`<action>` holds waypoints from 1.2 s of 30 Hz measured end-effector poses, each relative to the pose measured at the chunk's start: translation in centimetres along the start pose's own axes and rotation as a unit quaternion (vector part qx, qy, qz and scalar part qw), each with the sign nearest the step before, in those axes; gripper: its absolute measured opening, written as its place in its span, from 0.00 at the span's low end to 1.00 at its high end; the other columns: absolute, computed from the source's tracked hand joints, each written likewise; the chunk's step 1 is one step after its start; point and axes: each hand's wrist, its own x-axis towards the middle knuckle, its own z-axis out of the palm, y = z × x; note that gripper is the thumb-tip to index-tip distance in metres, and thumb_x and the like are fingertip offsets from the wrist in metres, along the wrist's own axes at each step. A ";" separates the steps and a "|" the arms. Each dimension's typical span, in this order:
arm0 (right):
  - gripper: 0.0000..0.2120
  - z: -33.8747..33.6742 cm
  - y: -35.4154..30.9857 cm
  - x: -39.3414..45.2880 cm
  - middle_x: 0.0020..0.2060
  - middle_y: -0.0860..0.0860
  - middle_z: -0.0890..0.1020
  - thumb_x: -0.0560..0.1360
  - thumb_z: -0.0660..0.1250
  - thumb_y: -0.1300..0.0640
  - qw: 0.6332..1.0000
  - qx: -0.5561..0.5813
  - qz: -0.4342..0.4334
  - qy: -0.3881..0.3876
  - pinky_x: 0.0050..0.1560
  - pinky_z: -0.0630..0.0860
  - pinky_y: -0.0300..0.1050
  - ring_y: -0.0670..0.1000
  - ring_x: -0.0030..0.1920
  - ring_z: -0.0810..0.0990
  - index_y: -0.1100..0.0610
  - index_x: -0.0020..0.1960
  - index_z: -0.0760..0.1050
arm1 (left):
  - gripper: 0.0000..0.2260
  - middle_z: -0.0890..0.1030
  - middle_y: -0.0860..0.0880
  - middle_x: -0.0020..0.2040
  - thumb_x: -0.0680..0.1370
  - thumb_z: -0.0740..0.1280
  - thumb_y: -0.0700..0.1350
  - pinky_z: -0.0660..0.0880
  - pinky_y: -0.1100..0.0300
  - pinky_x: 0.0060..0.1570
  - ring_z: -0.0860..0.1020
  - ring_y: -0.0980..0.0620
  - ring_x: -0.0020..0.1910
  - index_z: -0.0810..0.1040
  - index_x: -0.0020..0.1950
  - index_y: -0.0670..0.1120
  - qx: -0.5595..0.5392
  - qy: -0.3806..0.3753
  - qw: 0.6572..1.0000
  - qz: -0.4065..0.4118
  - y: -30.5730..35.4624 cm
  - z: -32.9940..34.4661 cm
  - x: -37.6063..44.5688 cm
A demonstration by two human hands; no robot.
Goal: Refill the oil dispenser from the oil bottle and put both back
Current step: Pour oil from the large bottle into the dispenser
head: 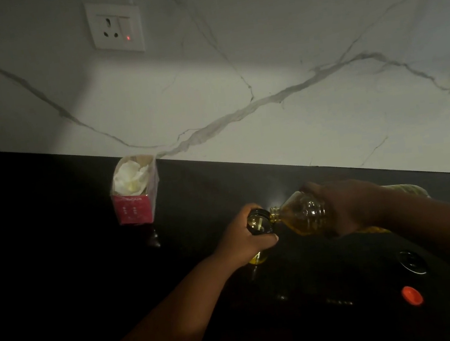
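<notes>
While a pink open carton [134,191] and orange round cap [412,295] sit apart on the dark bench [52,223], the right hand [347,208] grips the clear plastic oil bottle [301,214] lying near-horizontal, mouth pointing left at the dark glass oil dispenser [259,223] gripped upright by the left hand [249,236].

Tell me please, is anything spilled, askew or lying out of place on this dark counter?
No spill can be made out; the dark counter is too dim to be sure. The clear plastic oil bottle is tilted, its mouth at the dark glass dispenser's opening. The orange screw cap lies loose at the right, off its bottle.
</notes>
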 end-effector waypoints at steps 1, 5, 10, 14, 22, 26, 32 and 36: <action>0.43 0.0 0.0 0.0 0.56 0.49 0.79 0.61 0.77 0.45 1.000 -0.003 0.001 -0.001 0.50 0.74 0.42 0.50 0.54 0.79 0.48 0.69 0.59 | 0.25 0.80 0.51 0.54 0.68 0.78 0.43 0.78 0.50 0.56 0.80 0.51 0.53 0.71 0.58 0.61 0.000 0.000 1.000 0.000 0.0 0.0 0.0; 0.42 0.0 -0.1 0.1 0.57 0.49 0.79 0.62 0.77 0.46 1.000 -0.009 0.001 0.002 0.46 0.69 0.38 0.50 0.54 0.79 0.48 0.69 0.59 | 0.25 0.80 0.51 0.53 0.68 0.78 0.43 0.78 0.48 0.57 0.80 0.51 0.53 0.71 0.56 0.62 0.004 0.003 1.000 0.003 0.1 -0.1 -0.1; 0.44 0.1 0.1 0.1 0.57 0.50 0.79 0.61 0.78 0.46 1.000 -0.004 0.001 -0.002 0.47 0.70 0.39 0.50 0.54 0.79 0.48 0.70 0.58 | 0.27 0.79 0.51 0.56 0.66 0.78 0.45 0.78 0.46 0.58 0.79 0.50 0.55 0.71 0.60 0.61 0.010 0.002 1.000 -0.003 0.0 0.0 -0.1; 0.43 0.2 0.1 0.1 0.56 0.49 0.79 0.61 0.77 0.45 1.000 -0.008 -0.005 0.010 0.46 0.70 0.38 0.50 0.53 0.79 0.48 0.69 0.59 | 0.26 0.79 0.51 0.56 0.67 0.78 0.45 0.78 0.48 0.57 0.79 0.51 0.55 0.71 0.56 0.65 0.011 0.002 1.000 -0.003 0.1 0.0 -0.1; 0.43 0.2 0.2 0.2 0.56 0.49 0.79 0.61 0.77 0.44 1.000 -0.008 -0.006 0.010 0.46 0.69 0.38 0.50 0.53 0.79 0.48 0.69 0.59 | 0.25 0.80 0.52 0.53 0.68 0.78 0.43 0.78 0.51 0.55 0.80 0.51 0.53 0.72 0.58 0.61 0.008 0.002 1.000 0.002 0.1 0.0 0.0; 0.44 0.1 0.2 0.2 0.56 0.49 0.78 0.61 0.77 0.44 1.000 -0.021 -0.006 0.008 0.45 0.68 0.38 0.50 0.53 0.79 0.48 0.70 0.58 | 0.25 0.80 0.52 0.54 0.68 0.78 0.44 0.78 0.51 0.54 0.80 0.52 0.53 0.72 0.59 0.60 0.012 -0.002 1.000 0.000 0.1 -0.1 -0.1; 0.44 0.3 0.1 0.2 0.56 0.49 0.79 0.60 0.77 0.44 1.000 -0.020 -0.004 0.010 0.46 0.71 0.39 0.51 0.53 0.80 0.48 0.69 0.58 | 0.26 0.79 0.52 0.54 0.68 0.78 0.44 0.78 0.50 0.55 0.80 0.51 0.53 0.71 0.60 0.59 0.011 -0.004 1.000 -0.003 0.3 -0.1 -0.2; 0.45 0.2 0.2 0.2 0.56 0.49 0.79 0.60 0.77 0.43 1.000 -0.023 -0.004 0.009 0.47 0.73 0.40 0.51 0.53 0.80 0.48 0.69 0.58 | 0.25 0.79 0.52 0.53 0.68 0.78 0.43 0.78 0.50 0.56 0.80 0.51 0.52 0.71 0.58 0.61 0.012 -0.004 1.000 0.001 0.3 -0.1 -0.2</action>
